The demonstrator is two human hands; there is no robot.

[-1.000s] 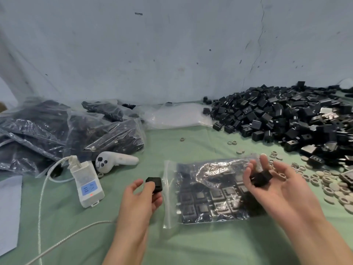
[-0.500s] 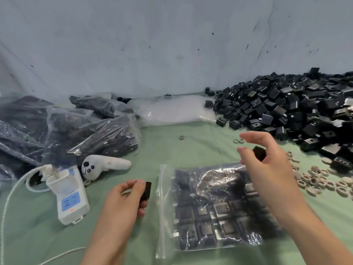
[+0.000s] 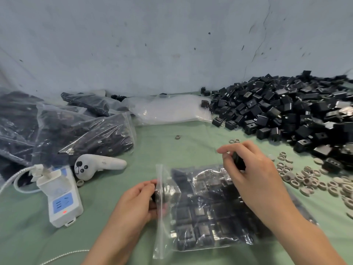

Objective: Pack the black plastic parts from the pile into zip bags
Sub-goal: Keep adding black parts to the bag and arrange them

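We see the left hand point(image 3: 141, 199) low and near, wrist bent inward, thumb and fingers pinching a black part point(image 3: 153, 197) at the open mouth of the zip bag point(image 3: 210, 217). The right hand point(image 3: 254, 175) hovers above the bag's far edge, fingers curled around a second black part point(image 3: 238, 161). The bag lies flat between the hands, its long axis running left to right, its mouth toward the left hand, with rows of parts inside. The pile point(image 3: 286, 115) spreads beyond and to the right of the right hand. Left of the left hand lies a white device point(image 3: 61, 199); the marks on its blue panel are too blurred to read.
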